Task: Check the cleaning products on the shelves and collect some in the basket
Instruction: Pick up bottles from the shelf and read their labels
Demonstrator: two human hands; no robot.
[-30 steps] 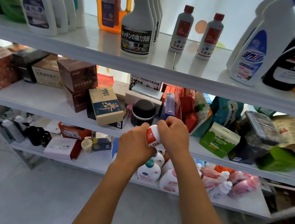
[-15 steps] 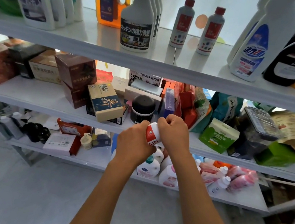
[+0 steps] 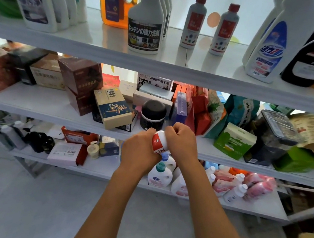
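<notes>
While both fists curl tight, left hand (image 3: 139, 151), right hand (image 3: 181, 141), clamped on white-and-red bottle (image 3: 159, 143)

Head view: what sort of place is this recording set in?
Probably a small shop or a mock store display. White open shelves carry cleaner bottles in rows, boxed goods and snack bags below. Both hands hold a red-and-white bottle.

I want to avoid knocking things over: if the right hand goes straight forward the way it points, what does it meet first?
Probably the blue-purple box on the middle shelf, just beyond the right hand; depth is unclear.
</notes>
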